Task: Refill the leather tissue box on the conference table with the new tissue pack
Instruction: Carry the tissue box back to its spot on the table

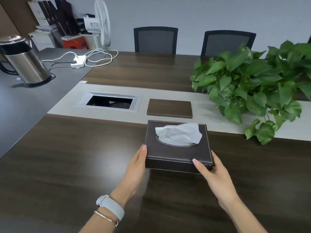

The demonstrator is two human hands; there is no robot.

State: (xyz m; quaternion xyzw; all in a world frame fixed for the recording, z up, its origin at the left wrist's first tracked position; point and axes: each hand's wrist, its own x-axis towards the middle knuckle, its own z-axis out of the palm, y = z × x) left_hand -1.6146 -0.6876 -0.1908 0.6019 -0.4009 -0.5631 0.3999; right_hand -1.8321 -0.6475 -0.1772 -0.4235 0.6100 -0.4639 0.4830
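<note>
The leather tissue box (178, 147) sits flat on the dark wood of the conference table (67, 157), its far edge reaching the pale centre strip, a white tissue (180, 133) standing out of the oval slot in its lid. The left hand (136, 167) lies flat against the box's near-left side, fingers straight and apart, not curled round anything. The right hand (213, 175) meets the near-right corner, thumb over the front edge and fingers down the right side, pressing rather than closed. Just beyond the box lies a wooden cover panel (169, 108), and left of that an open cable well (109, 102). Beyond and to the right of the right hand, a leafy plant (252, 84) overhangs the strip. Left of the left hand and nearer than both hands, the tabletop is bare.
</note>
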